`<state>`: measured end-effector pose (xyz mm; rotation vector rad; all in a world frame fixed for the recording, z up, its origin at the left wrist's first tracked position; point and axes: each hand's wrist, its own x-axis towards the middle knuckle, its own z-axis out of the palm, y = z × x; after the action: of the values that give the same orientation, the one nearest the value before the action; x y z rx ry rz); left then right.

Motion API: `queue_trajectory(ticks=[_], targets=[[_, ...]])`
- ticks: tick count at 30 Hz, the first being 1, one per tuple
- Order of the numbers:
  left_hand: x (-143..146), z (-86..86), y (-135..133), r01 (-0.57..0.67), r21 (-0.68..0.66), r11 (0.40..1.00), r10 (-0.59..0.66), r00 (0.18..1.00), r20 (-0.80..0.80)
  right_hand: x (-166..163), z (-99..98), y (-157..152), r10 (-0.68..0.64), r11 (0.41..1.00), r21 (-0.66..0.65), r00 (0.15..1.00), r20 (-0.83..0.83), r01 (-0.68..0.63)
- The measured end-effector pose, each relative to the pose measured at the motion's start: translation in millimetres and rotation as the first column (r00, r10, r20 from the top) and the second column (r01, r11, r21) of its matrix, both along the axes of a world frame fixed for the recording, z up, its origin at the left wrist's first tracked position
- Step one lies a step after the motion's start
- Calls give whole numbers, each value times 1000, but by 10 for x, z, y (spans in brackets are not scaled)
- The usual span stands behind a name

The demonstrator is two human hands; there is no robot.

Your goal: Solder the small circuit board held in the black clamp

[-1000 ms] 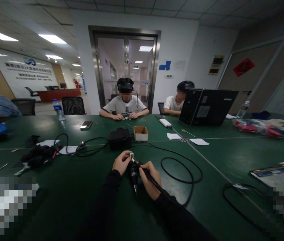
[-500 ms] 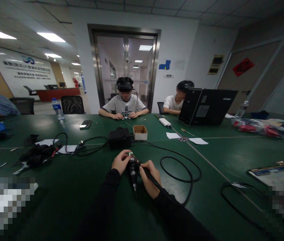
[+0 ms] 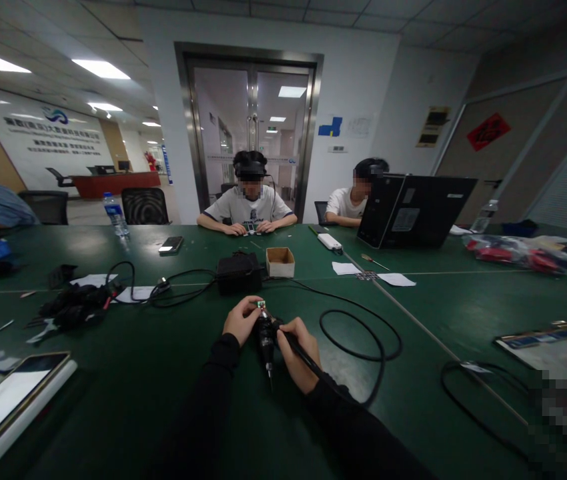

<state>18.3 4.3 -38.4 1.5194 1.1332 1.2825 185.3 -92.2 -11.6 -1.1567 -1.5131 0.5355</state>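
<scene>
I see a big green surface with pale lines. A small open box sits on it, just beside a black box. I also spot a phone, a bottle and white paper there.

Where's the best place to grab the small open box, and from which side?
Probably pinch the right wall of the box, fingertips inside, coming from above and the right: its open top faces up, its walls look thin, and the black unit sits close by its left side.
</scene>
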Motion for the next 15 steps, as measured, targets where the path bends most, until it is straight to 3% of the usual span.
queue_trajectory(ticks=[15], targets=[[-18,-29,20,-21,20,1000,21,999,-29,-10,48,-12,-46,999,27,999,-24,47]])
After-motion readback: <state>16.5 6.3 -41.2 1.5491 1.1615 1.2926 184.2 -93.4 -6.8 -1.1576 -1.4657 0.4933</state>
